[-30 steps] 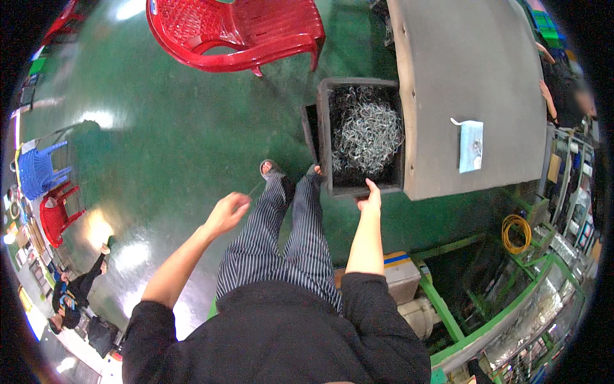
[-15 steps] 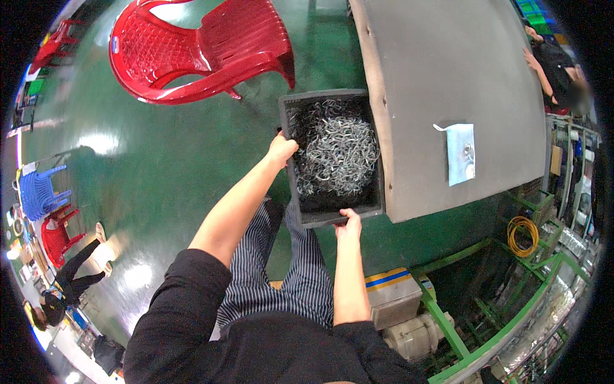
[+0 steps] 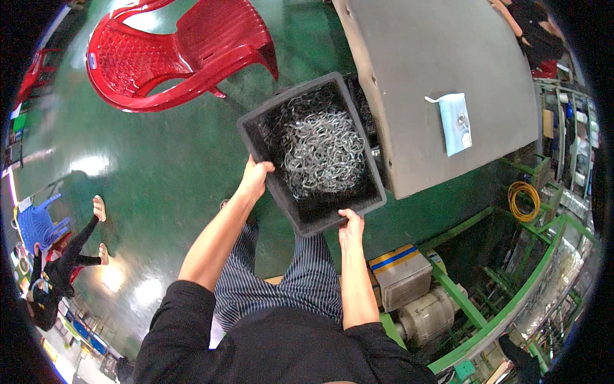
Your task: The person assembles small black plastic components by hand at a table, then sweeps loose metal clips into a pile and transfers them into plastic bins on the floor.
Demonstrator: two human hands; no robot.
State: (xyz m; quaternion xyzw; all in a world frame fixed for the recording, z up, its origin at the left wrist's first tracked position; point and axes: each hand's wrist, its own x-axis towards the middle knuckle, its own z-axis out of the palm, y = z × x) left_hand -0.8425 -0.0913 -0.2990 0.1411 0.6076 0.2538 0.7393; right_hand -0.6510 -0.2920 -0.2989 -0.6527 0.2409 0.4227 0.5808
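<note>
Left hand (image 3: 257, 178) and right hand (image 3: 351, 228), in the head view, both grip a dark bin (image 3: 288, 98): the left has its thumb over the long left rim, the right pinches the near rim toward its right corner, and the fingers tucked beneath are hidden. It is held before the person's legs, just left of the worktop (image 3: 441, 57), turned askew to that edge; whether anything supports it from below cannot be told. Holding it well likely means sharing the weight evenly, since the grips are uneven, and keeping the rim level so the loose load does not slide. Inside, curled, shiny metal pieces (image 3: 325, 152) make a tangled, springy-looking heap against matte, straight walls with rounded corners. The worktop is smooth, dull grey, with a pale-blue, fabric-like mask (image 3: 455, 125) on it; beyond the bin stands a glossy red plastic chair (image 3: 144, 61).
</note>
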